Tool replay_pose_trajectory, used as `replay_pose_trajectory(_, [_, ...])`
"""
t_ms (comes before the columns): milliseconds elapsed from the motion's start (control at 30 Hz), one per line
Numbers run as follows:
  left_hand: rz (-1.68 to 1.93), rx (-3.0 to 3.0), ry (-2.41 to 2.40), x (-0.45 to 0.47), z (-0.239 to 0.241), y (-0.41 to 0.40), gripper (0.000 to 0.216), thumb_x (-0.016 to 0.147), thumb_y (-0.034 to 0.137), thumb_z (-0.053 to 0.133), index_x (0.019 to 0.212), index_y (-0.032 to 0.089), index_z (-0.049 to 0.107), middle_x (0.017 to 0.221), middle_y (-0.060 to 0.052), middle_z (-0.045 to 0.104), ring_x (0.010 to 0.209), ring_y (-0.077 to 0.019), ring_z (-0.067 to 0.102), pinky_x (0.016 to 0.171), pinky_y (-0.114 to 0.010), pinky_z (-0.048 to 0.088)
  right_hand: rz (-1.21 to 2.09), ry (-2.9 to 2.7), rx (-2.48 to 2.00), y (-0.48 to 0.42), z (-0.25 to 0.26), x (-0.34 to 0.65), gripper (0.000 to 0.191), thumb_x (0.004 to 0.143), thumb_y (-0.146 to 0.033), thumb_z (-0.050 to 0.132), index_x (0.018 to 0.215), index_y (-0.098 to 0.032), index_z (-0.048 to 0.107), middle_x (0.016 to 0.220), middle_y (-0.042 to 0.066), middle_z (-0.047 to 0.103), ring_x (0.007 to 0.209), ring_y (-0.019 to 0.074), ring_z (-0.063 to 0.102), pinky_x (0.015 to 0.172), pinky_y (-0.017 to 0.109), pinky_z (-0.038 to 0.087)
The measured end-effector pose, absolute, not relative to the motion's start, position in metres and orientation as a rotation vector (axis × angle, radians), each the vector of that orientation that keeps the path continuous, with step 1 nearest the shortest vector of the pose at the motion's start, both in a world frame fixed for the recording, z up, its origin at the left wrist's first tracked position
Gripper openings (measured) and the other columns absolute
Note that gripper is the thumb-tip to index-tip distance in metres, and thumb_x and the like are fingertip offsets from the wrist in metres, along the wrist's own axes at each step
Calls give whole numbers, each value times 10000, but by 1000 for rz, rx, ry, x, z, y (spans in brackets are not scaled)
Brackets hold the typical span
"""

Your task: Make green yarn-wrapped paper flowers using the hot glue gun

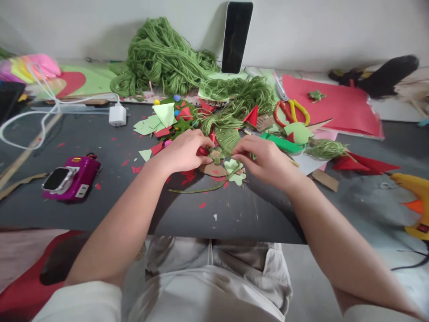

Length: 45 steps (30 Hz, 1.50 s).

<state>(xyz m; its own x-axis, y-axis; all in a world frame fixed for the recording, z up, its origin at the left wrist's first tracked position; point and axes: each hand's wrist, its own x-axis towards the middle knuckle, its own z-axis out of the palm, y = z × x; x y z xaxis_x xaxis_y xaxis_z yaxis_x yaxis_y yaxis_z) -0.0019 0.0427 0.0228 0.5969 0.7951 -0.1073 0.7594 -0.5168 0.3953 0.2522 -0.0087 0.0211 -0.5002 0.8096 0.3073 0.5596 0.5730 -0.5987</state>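
Note:
My left hand (pixel 187 153) is closed, thumb and fingertips at the edge of a small cardboard piece (pixel 216 155) partly wrapped in green yarn. Opposite it, my right hand (pixel 266 160) pinches at a strand of green yarn (pixel 214 189), which curves over the tabletop and runs up towards those fingers; the exact grip is hard to see. Just behind the fingertips lies a larger flat shape (pixel 228 139) covered in green yarn. Below the hands are a brown cardboard oval (pixel 213 170) and a pale green paper flower shape (pixel 235 172).
Loose green yarn (pixel 164 58) is heaped at the back beside an upright phone (pixel 237 38). Scissors (pixel 291 112), red paper (pixel 335 107) and a yellow glue gun (pixel 415 197) are on the right. A purple device (pixel 75 176) and a white charger (pixel 117 115) lie left.

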Motion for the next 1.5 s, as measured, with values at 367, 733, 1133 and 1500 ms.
replay_pose_trajectory(367, [198, 2286, 1238, -3, 16, 52, 396, 807, 402, 819, 1154, 217, 772, 1122, -92, 656, 998, -255, 639, 937, -395, 491, 523, -2250, -1024, -13, 18, 249, 112, 996, -184, 581, 913, -193, 654, 931, 89, 691, 886, 225, 644, 797, 351, 497])
replay_pose_trajectory(733, [270, 2254, 1211, -4, 18, 54, 412, 716, 460, 868, 1005, 207, 717, 1127, -82, 633, 1090, -277, 605, 972, -427, 497, 533, -2150, -1067, -10, 18, 256, 107, 971, -194, 616, 868, -212, 639, 890, 69, 674, 849, 219, 634, 777, 349, 496])
replay_pose_trajectory(1133, [641, 2122, 1091, 6, 32, 24, 378, 815, 236, 722, 1177, 238, 613, 1186, -47, 709, 1087, -237, 698, 962, -393, 576, 410, -2039, -1001, -13, 17, 251, 77, 988, -224, 605, 934, -229, 659, 991, 87, 674, 948, 244, 657, 867, 408, 538])
replay_pose_trajectory(1500, [633, 1835, 1018, 15, 30, 19, 465, 819, 308, 786, 1247, 232, 620, 1152, -70, 735, 1108, -265, 724, 956, -396, 615, 477, -2008, -1081, -17, 18, 248, 89, 971, -226, 626, 916, -239, 695, 1156, 108, 744, 1079, 269, 703, 958, 452, 554])
